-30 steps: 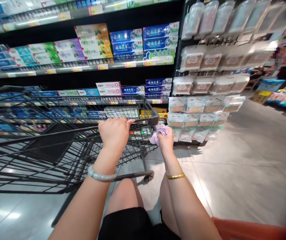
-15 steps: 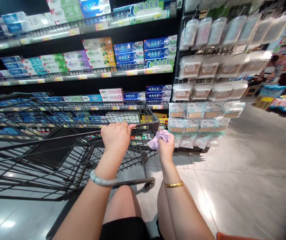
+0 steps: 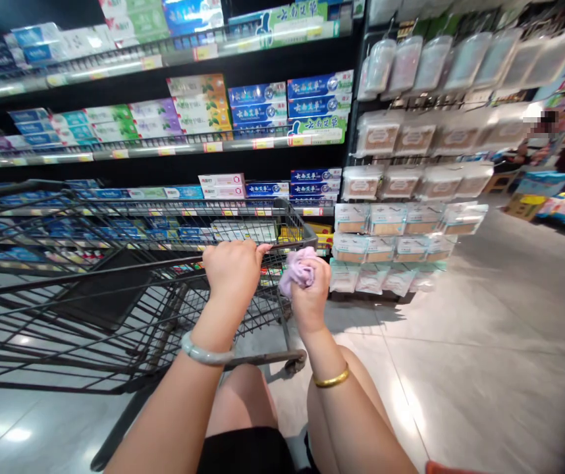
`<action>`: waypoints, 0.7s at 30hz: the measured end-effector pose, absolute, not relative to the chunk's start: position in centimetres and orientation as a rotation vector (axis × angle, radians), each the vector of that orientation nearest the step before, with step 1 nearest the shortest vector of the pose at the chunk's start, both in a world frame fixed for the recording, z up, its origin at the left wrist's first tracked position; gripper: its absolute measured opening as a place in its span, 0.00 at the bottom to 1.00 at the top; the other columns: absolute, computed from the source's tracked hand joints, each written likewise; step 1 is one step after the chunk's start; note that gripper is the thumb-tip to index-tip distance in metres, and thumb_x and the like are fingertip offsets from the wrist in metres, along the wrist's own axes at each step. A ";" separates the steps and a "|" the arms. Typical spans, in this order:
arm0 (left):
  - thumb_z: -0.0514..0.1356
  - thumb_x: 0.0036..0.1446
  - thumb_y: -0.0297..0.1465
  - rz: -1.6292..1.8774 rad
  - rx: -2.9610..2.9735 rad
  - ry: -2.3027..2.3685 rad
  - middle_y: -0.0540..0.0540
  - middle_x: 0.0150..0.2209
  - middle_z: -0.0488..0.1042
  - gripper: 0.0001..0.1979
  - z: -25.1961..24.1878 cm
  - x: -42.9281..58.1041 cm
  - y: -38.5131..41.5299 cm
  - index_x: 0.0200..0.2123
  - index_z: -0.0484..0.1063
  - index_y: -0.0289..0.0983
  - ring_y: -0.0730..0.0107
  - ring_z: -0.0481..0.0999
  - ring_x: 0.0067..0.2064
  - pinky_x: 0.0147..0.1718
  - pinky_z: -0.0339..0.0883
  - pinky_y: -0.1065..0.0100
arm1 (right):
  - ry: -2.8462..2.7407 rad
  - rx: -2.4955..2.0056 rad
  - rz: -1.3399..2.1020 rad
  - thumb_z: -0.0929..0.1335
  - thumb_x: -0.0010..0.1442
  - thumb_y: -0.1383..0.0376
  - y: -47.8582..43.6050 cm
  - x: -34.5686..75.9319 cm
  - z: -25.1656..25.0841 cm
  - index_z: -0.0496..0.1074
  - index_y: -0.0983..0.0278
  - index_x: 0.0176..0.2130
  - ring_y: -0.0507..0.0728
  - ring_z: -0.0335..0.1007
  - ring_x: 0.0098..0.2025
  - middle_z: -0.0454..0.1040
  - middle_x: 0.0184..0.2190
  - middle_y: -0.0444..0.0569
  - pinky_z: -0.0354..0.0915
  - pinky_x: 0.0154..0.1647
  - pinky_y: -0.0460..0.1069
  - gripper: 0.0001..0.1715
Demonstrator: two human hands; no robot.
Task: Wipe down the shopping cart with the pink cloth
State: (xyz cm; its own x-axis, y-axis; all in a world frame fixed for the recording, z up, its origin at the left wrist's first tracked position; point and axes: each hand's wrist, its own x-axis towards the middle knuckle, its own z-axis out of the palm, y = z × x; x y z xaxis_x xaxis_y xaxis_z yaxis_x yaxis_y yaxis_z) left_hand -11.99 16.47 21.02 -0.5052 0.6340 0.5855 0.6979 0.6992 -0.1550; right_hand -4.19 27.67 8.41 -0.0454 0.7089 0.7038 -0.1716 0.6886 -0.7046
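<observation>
A black wire shopping cart (image 3: 129,329) stands side-on before me. My left hand (image 3: 233,266) is wrapped over its top rim bar, and a pale bangle (image 3: 206,354) circles that wrist. Bunched in my right hand (image 3: 312,299) is a crumpled light purple cloth (image 3: 299,270). The cloth sits at the right-hand corner of the cart's rim; whether it touches the bar I cannot tell. A gold bangle (image 3: 332,380) is on my right wrist.
Behind the cart, shelves hold stacked toothpaste boxes (image 3: 319,99). To their right hang packaged goods (image 3: 396,184) on hooks. A tiled floor (image 3: 460,355) runs off to the right, with a person (image 3: 534,155) and cartons (image 3: 527,204) farther back. A cart wheel (image 3: 295,362) shows near my knees.
My right hand has moved left with the purple cloth, closer to my left hand and the cart's rim. My left hand keeps its grip on the bar.
</observation>
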 end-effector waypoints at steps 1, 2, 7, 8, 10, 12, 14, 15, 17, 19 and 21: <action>0.40 0.71 0.50 -0.137 -1.015 -2.284 0.37 0.33 0.80 0.33 21.0 -12.0 16.5 0.35 0.77 0.36 0.50 0.78 0.39 0.36 0.51 0.58 | -1.513 -0.393 0.730 0.66 0.51 0.71 27.5 -4.1 8.5 0.70 0.58 0.42 0.60 0.67 0.54 0.69 0.47 0.52 0.65 0.60 0.57 0.17; 0.39 0.71 0.51 -0.139 -1.017 -2.284 0.36 0.33 0.80 0.33 21.0 -12.0 16.5 0.36 0.77 0.36 0.50 0.78 0.39 0.36 0.51 0.58 | -1.549 -0.346 0.713 0.66 0.51 0.71 27.4 -4.1 8.7 0.70 0.58 0.42 0.60 0.68 0.55 0.69 0.47 0.52 0.66 0.59 0.57 0.17; 0.40 0.71 0.50 -0.146 -1.026 -2.290 0.36 0.34 0.80 0.32 21.0 -11.8 16.5 0.36 0.77 0.36 0.49 0.78 0.40 0.37 0.51 0.57 | -1.363 -0.592 0.642 0.66 0.52 0.71 27.9 -3.9 9.0 0.68 0.58 0.45 0.59 0.68 0.54 0.67 0.48 0.52 0.66 0.59 0.58 0.19; 0.41 0.71 0.50 -0.144 -1.025 -2.296 0.36 0.33 0.80 0.32 21.0 -11.7 16.5 0.36 0.77 0.35 0.50 0.78 0.40 0.37 0.51 0.57 | -1.369 -0.592 0.633 0.66 0.52 0.70 27.7 -4.0 9.0 0.68 0.58 0.45 0.59 0.67 0.54 0.67 0.49 0.52 0.66 0.59 0.58 0.19; 0.41 0.71 0.49 -0.137 -1.013 -2.308 0.36 0.34 0.80 0.32 21.2 -11.7 16.6 0.36 0.77 0.35 0.49 0.78 0.40 0.36 0.51 0.58 | -1.500 -0.456 0.631 0.66 0.53 0.70 26.8 -4.4 9.3 0.69 0.57 0.45 0.60 0.68 0.55 0.68 0.49 0.52 0.67 0.58 0.57 0.18; 0.42 0.71 0.49 -0.132 -0.997 -2.322 0.36 0.34 0.81 0.31 21.3 -11.6 16.7 0.36 0.78 0.35 0.49 0.78 0.40 0.36 0.51 0.58 | -1.643 -0.268 0.646 0.67 0.54 0.71 25.9 -4.9 9.5 0.71 0.56 0.45 0.60 0.68 0.55 0.68 0.50 0.52 0.68 0.57 0.56 0.18; 0.43 0.71 0.49 -0.129 -0.988 -2.327 0.37 0.35 0.81 0.31 21.3 -11.6 16.8 0.36 0.78 0.36 0.50 0.78 0.40 0.36 0.51 0.58 | -1.638 -0.228 0.662 0.67 0.53 0.71 25.7 -5.2 9.6 0.71 0.56 0.45 0.60 0.68 0.55 0.68 0.50 0.52 0.68 0.57 0.56 0.19; 0.43 0.70 0.49 -0.129 -0.991 -2.324 0.37 0.34 0.81 0.31 21.3 -11.6 16.8 0.36 0.77 0.36 0.50 0.78 0.40 0.36 0.51 0.58 | -1.579 -0.289 0.665 0.67 0.53 0.71 25.9 -5.2 9.6 0.71 0.57 0.45 0.60 0.67 0.55 0.67 0.50 0.53 0.67 0.58 0.57 0.19; 0.42 0.71 0.50 -0.137 -1.008 -2.308 0.37 0.33 0.80 0.31 21.1 -11.7 16.7 0.35 0.77 0.36 0.50 0.78 0.40 0.36 0.51 0.57 | -1.450 -0.451 0.661 0.66 0.53 0.71 26.2 -5.2 9.5 0.69 0.57 0.45 0.60 0.66 0.56 0.67 0.49 0.53 0.65 0.61 0.59 0.19; 0.41 0.71 0.50 -0.150 -1.019 -2.299 0.38 0.33 0.80 0.32 21.0 -11.7 16.7 0.35 0.77 0.36 0.49 0.78 0.40 0.37 0.51 0.57 | -1.423 -0.504 0.664 0.66 0.53 0.70 26.2 -5.2 9.2 0.69 0.57 0.45 0.61 0.65 0.57 0.66 0.49 0.53 0.64 0.61 0.59 0.19; 0.40 0.71 0.50 -0.162 -1.015 -2.291 0.37 0.33 0.80 0.32 20.9 -11.8 16.7 0.35 0.77 0.36 0.49 0.78 0.40 0.37 0.51 0.56 | -1.511 -0.393 0.683 0.67 0.53 0.70 25.9 -5.3 8.9 0.69 0.56 0.46 0.61 0.66 0.56 0.66 0.50 0.53 0.65 0.60 0.59 0.19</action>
State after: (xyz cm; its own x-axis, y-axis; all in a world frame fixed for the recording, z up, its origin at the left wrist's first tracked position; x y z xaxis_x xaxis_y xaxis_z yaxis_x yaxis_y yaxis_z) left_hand -11.79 16.66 20.92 -0.5128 0.6283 0.5851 0.7046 0.6974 -0.1314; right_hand -5.28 25.86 8.92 -0.0726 0.6291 0.7739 -0.1655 0.7576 -0.6314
